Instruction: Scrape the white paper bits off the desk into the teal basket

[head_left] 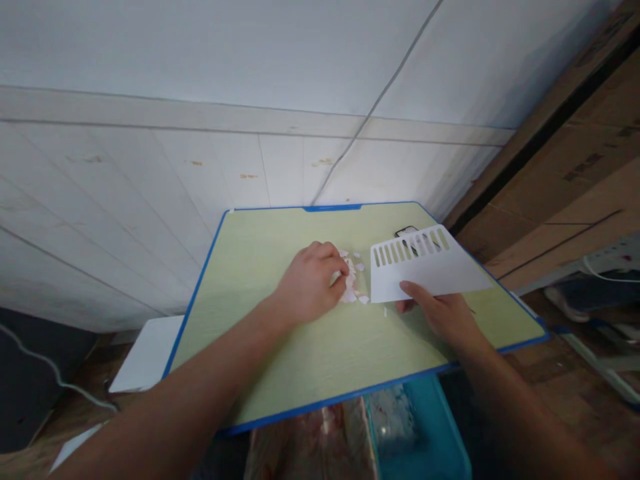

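My right hand [437, 313] pinches the lower edge of a white sheet of paper [415, 277], thumb on top. A row of long, round-ended slots is cut along the sheet's far edge, and it is held tilted above the table. Beside it, my left hand [313, 280] rests on the tabletop with its fingers curled in over a small heap of white paper scraps [351, 277]. Some scraps show between and beyond the fingertips; the palm side is hidden. Behind the sheet, part of a dark-edged flat object [406, 231] sticks out.
The small table [260, 360] has a pale green top and a blue rim, and stands against a white wall [280, 167]. A grey cable [370, 113] runs down the wall. Cardboard boxes [565, 167] are stacked at right. Below the near edge is a teal bin [445, 427].
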The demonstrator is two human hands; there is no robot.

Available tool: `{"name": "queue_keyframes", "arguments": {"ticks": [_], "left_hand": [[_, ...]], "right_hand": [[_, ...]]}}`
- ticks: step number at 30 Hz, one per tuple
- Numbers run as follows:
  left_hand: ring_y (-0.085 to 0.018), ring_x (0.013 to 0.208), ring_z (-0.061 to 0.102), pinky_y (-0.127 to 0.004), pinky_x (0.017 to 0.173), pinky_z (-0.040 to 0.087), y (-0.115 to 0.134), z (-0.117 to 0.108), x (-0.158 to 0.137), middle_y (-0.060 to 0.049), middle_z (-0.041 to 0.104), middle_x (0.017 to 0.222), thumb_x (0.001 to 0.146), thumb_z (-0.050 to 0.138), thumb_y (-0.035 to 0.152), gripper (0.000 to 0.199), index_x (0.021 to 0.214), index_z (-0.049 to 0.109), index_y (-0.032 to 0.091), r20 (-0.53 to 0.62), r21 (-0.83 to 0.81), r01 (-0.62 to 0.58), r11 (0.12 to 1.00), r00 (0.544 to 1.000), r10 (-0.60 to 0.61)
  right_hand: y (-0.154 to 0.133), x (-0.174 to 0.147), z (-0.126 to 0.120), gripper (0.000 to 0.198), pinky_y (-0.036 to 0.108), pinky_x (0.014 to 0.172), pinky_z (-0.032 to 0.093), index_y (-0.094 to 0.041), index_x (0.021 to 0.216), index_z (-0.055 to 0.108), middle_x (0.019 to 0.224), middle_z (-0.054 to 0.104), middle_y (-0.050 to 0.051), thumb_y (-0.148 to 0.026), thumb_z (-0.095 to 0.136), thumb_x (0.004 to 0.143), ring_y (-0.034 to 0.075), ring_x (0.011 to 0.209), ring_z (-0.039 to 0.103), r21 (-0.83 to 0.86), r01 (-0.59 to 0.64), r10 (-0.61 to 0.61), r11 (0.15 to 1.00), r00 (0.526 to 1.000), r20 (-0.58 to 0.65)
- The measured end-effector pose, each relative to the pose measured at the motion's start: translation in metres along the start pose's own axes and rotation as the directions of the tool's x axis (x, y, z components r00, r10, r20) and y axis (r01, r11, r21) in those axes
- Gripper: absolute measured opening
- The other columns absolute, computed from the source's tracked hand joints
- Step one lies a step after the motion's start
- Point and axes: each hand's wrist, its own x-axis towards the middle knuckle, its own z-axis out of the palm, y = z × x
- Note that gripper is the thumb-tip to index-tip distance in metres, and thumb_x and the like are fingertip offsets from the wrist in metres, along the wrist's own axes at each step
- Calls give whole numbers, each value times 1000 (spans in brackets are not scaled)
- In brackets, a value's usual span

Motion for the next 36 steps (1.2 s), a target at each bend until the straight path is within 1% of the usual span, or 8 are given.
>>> {"name": "queue_keyframes", "arguments": {"ticks": [6,12,15,19,24,30,33,36], "left_hand": [[-29,113,74,-50,108,60,16,10,-14,-8,81,115,105,79,24,18,110,95,29,104,-59,-82,995,991,88],[-30,116,71,-52,113,53,29,7,-16,-7,81,119,109,76,32,23,116,98,34,219,97,-140,985,969,116],[-30,117,71,-51,112,53,31,10,-15,-7,81,119,106,78,29,23,118,97,32,249,104,-113,988,965,85],[-29,118,72,-50,113,54,26,12,-15,-6,83,121,99,81,26,25,117,97,33,230,45,-52,998,972,41],[-31,122,73,-54,116,53,18,8,-15,-7,83,124,99,82,28,22,112,98,34,224,-35,-60,998,972,66],[-31,121,73,-55,118,53,9,8,-11,-6,83,125,99,82,30,20,108,99,35,208,-47,-46,998,977,55],[-31,121,73,-54,118,54,8,11,-8,-6,84,124,99,83,31,16,107,97,33,153,-25,-29,999,988,32],[-31,121,73,-53,117,55,8,10,-5,-6,84,123,100,83,33,19,113,97,31,75,11,-5,1000,997,4]], "right_hand": [[2,4,3,43,39,70,69,-29,65,77,66,80,10,-62,87,91,28,65,74,132,-52,50,990,999,14],[13,10,12,45,40,64,68,-29,68,78,66,78,10,-66,84,94,25,58,70,193,-18,2,981,996,84],[16,13,14,47,40,61,68,-29,68,78,65,78,9,-67,84,94,25,55,69,207,-23,6,978,997,82],[18,14,14,42,39,64,67,-28,65,76,62,76,8,-57,83,96,24,55,69,185,-18,4,983,997,75],[20,12,12,42,37,62,64,-27,61,75,61,75,10,-49,79,96,23,54,68,122,-60,62,991,998,-14],[17,14,13,34,37,54,62,-26,68,76,65,77,11,-51,81,90,23,54,65,204,-74,96,976,991,-98],[16,14,14,35,37,55,63,-26,70,76,67,79,12,-54,82,89,24,55,67,220,-68,84,973,994,-66],[17,15,16,38,37,56,64,-27,69,75,67,78,11,-59,83,89,24,56,67,230,-38,41,973,999,-7]]}}
